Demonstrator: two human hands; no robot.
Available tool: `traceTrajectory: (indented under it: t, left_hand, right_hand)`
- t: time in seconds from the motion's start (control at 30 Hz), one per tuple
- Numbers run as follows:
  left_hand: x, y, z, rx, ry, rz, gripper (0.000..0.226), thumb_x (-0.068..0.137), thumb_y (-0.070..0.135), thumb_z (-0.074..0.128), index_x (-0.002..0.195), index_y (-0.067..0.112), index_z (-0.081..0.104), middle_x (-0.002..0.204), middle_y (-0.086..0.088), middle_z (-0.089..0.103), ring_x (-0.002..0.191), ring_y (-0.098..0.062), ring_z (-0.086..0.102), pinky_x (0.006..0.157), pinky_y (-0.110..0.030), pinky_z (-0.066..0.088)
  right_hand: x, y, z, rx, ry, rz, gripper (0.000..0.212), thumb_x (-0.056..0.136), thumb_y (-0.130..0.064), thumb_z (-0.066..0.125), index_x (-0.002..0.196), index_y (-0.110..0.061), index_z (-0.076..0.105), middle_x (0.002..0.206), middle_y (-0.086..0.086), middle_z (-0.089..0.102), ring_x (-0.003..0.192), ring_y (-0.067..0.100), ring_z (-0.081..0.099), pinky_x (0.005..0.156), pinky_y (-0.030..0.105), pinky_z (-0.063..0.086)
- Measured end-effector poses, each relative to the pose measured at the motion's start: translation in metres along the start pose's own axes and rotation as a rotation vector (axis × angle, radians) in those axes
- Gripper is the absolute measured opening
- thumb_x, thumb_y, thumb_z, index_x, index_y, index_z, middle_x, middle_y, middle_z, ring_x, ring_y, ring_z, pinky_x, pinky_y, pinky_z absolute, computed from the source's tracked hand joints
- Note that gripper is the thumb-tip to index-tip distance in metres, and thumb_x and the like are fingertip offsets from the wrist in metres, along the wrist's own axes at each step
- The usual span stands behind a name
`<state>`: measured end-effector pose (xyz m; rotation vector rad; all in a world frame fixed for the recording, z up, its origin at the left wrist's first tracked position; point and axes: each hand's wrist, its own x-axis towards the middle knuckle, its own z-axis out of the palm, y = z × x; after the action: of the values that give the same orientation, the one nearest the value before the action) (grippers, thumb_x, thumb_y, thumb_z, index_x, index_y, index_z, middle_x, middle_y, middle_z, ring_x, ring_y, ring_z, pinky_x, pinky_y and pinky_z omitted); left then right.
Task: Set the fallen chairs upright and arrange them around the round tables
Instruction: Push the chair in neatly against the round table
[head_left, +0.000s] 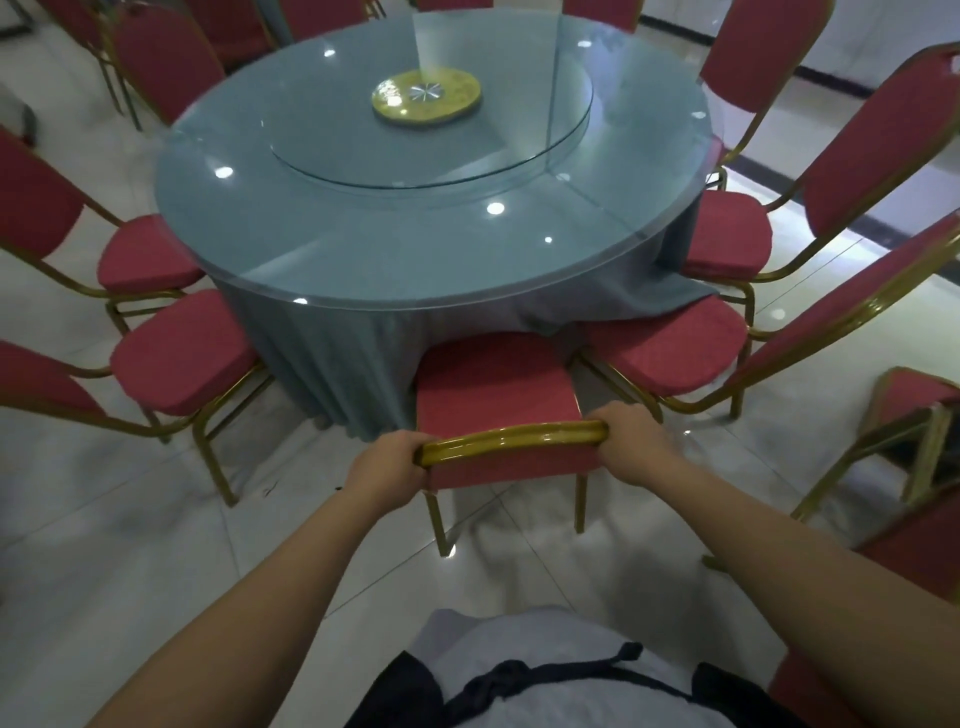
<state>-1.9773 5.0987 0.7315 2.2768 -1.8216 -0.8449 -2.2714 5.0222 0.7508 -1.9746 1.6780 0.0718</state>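
A red padded chair with a gold metal frame stands upright in front of me, its seat facing the round table. My left hand grips the left end of the chair's gold top rail. My right hand grips the right end of the same rail. The seat's front edge touches the grey-blue tablecloth that hangs from the glass-topped table. Several other red chairs stand upright around the table, one to the left and one to the right of mine.
A glass turntable with a yellow disc sits mid-table. At the right edge another red chair lies tilted on the glossy white tile floor, with more red upholstery at the lower right. More chairs stand at the back left.
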Motion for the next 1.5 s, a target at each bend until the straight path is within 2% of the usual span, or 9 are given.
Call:
traceTrajectory:
  t: [0.23,0.33,0.43,0.7,0.87,1.07,1.23,1.37,1.5]
  left_hand:
    - [0.011,-0.004,-0.005,-0.215,0.088,-0.029,0.048,0.081,-0.002,0.059,0.085,0.045,0.062,0.076,0.015,0.068,0.064,0.014,0.061,0.055,-0.021,0.045]
    - [0.007,-0.015,-0.006,-0.301,0.038,-0.003,0.066,0.081,0.004,0.072,0.137,0.032,0.051,0.133,0.0,0.053,0.114,-0.008,0.059,0.088,-0.023,0.052]
    - [-0.011,-0.038,-0.012,-0.243,0.031,-0.037,0.102,0.073,0.047,0.082,0.153,0.04,0.02,0.161,0.002,0.018,0.148,-0.023,0.017,0.118,-0.046,0.028]
    - [-0.062,-0.161,-0.046,-0.37,0.152,-0.211,0.102,0.069,0.076,0.064,0.15,0.051,0.006,0.163,0.01,0.014,0.148,-0.02,0.019,0.116,-0.049,0.028]
    - [-0.084,-0.249,-0.063,-0.387,0.148,-0.27,0.096,0.074,0.073,0.063,0.151,0.046,0.012,0.162,0.007,0.018,0.147,-0.021,0.023,0.116,-0.047,0.028]
    - [-0.066,-0.265,-0.068,-0.304,-0.003,-0.152,0.088,0.082,0.057,0.068,0.153,0.039,0.018,0.161,0.006,0.021,0.147,-0.022,0.023,0.115,-0.045,0.027]
    - [-0.033,-0.237,-0.083,-0.236,-0.071,-0.025,0.091,0.081,0.051,0.072,0.153,0.039,0.017,0.16,0.005,0.024,0.145,-0.022,0.027,0.115,-0.045,0.033]
    - [-0.008,-0.2,-0.088,-0.231,-0.068,0.126,0.09,0.08,0.044,0.076,0.152,0.038,0.023,0.156,0.004,0.03,0.141,-0.019,0.032,0.109,-0.032,0.031]
    - [0.011,-0.144,-0.073,-0.207,-0.081,0.196,0.092,0.075,0.04,0.081,0.15,0.038,0.028,0.151,0.003,0.037,0.137,-0.02,0.037,0.112,-0.039,0.036]
  right_hand:
    - [0.016,-0.011,-0.008,0.04,0.011,-0.013,0.027,0.076,-0.003,0.056,0.077,-0.03,0.057,0.085,-0.003,0.057,0.1,0.032,0.06,0.089,0.049,0.05]
    - [0.019,-0.009,-0.012,-0.083,-0.088,-0.002,0.046,0.079,-0.027,0.067,0.122,-0.039,0.055,0.122,0.0,0.056,0.125,0.031,0.048,0.107,0.058,0.034]
    - [0.019,-0.027,-0.015,-0.173,-0.094,-0.137,0.098,0.068,-0.075,0.064,0.15,-0.042,0.024,0.156,-0.004,0.031,0.144,0.027,0.026,0.113,0.061,0.017]
    - [0.014,-0.179,0.026,-0.304,-0.069,-0.483,0.075,0.08,-0.065,0.059,0.147,-0.04,0.035,0.153,-0.007,0.035,0.143,0.02,0.028,0.115,0.058,0.016]
    - [0.022,-0.225,0.066,-0.543,-0.111,-0.395,0.016,0.087,-0.03,0.058,0.102,-0.032,0.063,0.101,-0.008,0.066,0.098,0.022,0.064,0.084,0.036,0.05]
    - [0.027,-0.266,0.089,-0.522,0.015,-0.358,0.027,0.086,-0.026,0.059,0.111,-0.036,0.064,0.104,-0.008,0.069,0.097,0.022,0.065,0.075,0.035,0.045]
    - [0.026,-0.289,0.097,-0.436,0.017,-0.244,0.034,0.087,-0.04,0.063,0.12,-0.035,0.061,0.114,-0.006,0.066,0.116,0.024,0.055,0.106,0.056,0.026]
    - [0.005,-0.235,0.072,-0.365,0.149,-0.082,0.074,0.076,-0.063,0.067,0.141,-0.038,0.042,0.142,-0.006,0.049,0.137,0.024,0.036,0.11,0.065,0.017]
    - [-0.015,-0.149,0.046,-0.345,0.184,0.102,0.072,0.074,-0.061,0.07,0.138,-0.04,0.043,0.137,-0.004,0.052,0.132,0.027,0.041,0.107,0.057,0.027]
